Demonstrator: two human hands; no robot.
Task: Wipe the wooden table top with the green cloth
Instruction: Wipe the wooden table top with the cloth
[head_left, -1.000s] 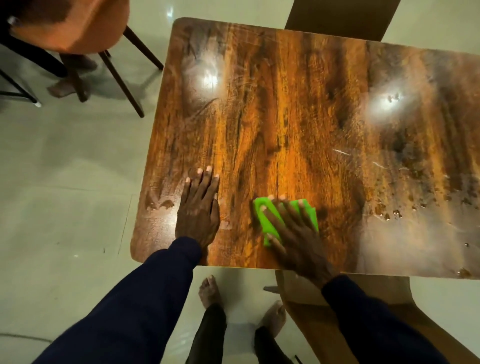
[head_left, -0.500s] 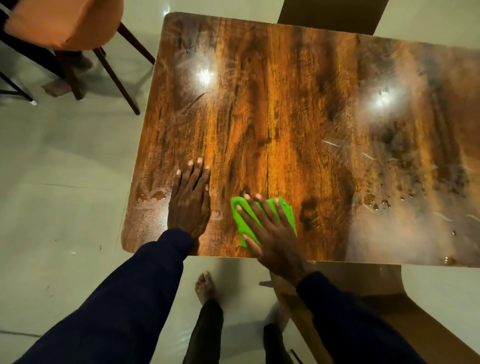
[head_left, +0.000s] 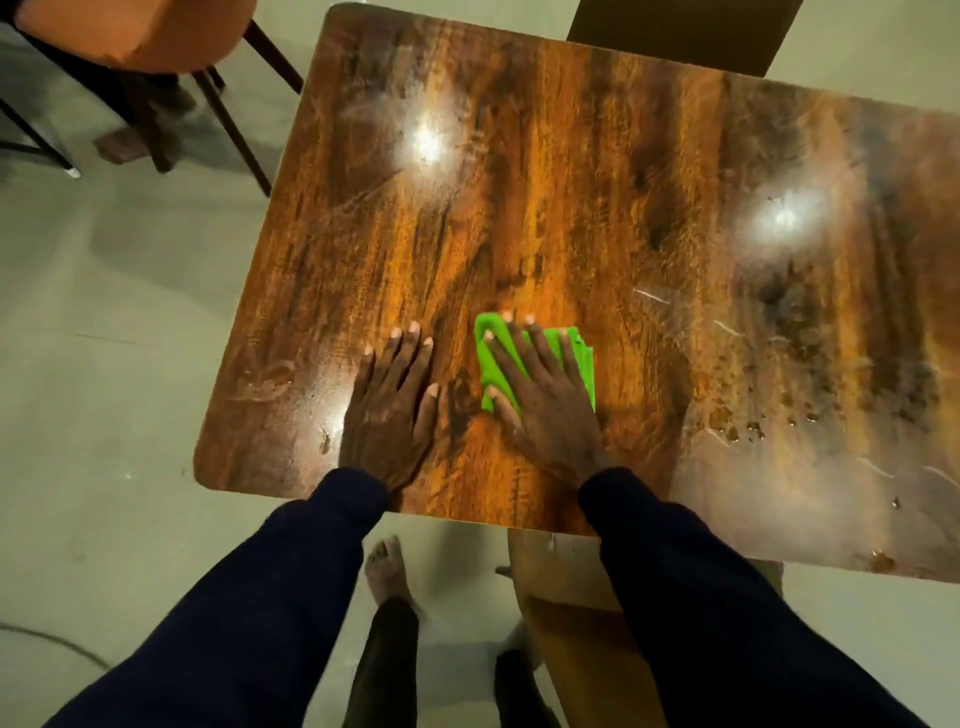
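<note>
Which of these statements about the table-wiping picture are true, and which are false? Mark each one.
1. The right hand presses flat on the green cloth. True.
2. The left hand holds a second cloth. False: it rests bare on the wooden table top.
3. Droplets lie on the table top to the right of the cloth. True.
4. A blue chair stands at the upper left. False: the chair there is an orange chair.
</note>
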